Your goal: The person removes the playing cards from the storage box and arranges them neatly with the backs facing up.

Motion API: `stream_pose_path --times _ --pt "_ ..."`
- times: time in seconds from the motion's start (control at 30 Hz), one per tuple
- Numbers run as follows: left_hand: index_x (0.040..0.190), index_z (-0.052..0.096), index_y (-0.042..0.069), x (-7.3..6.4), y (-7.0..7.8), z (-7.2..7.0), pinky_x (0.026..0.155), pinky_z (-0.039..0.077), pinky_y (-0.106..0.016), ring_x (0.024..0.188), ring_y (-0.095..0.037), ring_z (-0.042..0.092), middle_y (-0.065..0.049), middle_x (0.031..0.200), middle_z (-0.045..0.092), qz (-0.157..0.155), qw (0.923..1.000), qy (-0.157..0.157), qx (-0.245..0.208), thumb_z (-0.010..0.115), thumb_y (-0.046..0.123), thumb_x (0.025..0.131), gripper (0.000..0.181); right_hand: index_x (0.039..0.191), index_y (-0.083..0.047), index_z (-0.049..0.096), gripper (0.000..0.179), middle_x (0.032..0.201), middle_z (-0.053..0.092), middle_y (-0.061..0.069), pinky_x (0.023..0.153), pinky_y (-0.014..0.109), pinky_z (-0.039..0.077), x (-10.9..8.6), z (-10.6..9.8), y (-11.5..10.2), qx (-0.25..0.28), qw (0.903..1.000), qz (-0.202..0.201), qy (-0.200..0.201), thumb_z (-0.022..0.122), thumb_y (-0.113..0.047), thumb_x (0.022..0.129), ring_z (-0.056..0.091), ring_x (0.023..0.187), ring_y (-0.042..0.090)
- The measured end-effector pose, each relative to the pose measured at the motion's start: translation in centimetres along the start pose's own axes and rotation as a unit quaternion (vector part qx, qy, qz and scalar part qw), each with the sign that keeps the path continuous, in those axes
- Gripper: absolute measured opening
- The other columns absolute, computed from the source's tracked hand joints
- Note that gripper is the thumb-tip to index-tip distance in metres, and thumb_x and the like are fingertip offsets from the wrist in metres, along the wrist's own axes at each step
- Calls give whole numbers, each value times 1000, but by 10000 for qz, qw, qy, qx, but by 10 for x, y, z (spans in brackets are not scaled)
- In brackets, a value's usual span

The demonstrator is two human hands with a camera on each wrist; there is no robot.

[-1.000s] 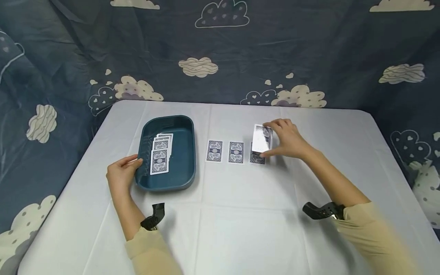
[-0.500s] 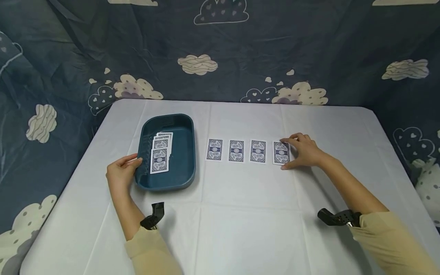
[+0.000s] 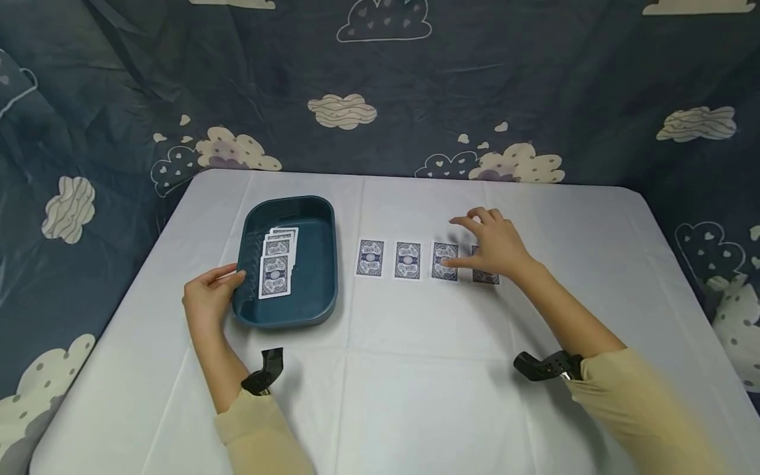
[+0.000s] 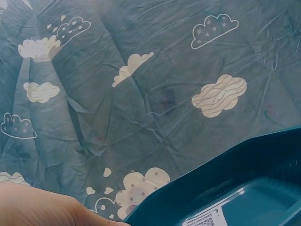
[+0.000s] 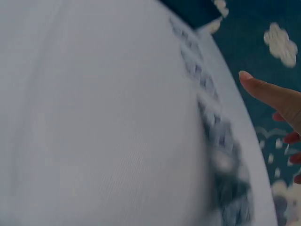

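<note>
With thumb and fingers, my left hand (image 3: pixel 208 297) grips the left rim of a dark teal tray (image 3: pixel 317 270). Inside the tray lie several overlapping playing cards (image 3: pixel 275 277), backs up. To its right runs a row of face-down cards with blue patterned backs: a first card (image 3: pixel 371 258), a second card (image 3: pixel 408 261), a third card (image 3: pixel 445 252) and a last card (image 3: pixel 486 278). Over the right end of the row hovers my right hand (image 3: pixel 497 245), thumb and fingers spread with nothing between them. It partly hides the last card. The thumb (image 5: pixel 265 92) stands out in the right wrist view.
A white cloth (image 3: pixel 415 409) covers the table. Behind it and at both sides hangs a dark curtain (image 3: pixel 267 79) with a cloud print. A black wrist camera mount (image 3: pixel 264 373) sits on the left forearm, another mount (image 3: pixel 546 366) on the right.
My right hand set a card down at the row's right end, let go of it and moved back left above the cards. The left hand stays on the tray.
</note>
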State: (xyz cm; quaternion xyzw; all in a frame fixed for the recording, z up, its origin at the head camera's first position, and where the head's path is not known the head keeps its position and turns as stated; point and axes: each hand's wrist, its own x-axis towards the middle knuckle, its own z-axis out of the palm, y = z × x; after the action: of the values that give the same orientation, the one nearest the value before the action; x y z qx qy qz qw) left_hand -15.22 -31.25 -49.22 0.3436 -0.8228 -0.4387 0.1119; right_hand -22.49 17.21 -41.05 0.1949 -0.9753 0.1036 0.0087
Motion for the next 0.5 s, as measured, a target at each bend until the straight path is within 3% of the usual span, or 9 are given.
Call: stream_pose_path --times 0.23,0.5 --pt "105 71 25 -1 2 -1 60 46 -18 75 -3 63 4 92 71 -57 9999 -29 -97 74 51 71 43 129 -24 51 86 126 45 8 91 51 38 45 -10 -73 318 9979 -486 272 66 -73 60 41 113 33" --pt "103 72 22 -4 5 -3 55 44 -17 69 -3 63 4 85 72 39 9997 9 -236 76 47 70 41 123 -23 53 84 124 47 4 83 43 42 81 4 -151 268 9897 -1367 327 60 -78 60 44 108 30"
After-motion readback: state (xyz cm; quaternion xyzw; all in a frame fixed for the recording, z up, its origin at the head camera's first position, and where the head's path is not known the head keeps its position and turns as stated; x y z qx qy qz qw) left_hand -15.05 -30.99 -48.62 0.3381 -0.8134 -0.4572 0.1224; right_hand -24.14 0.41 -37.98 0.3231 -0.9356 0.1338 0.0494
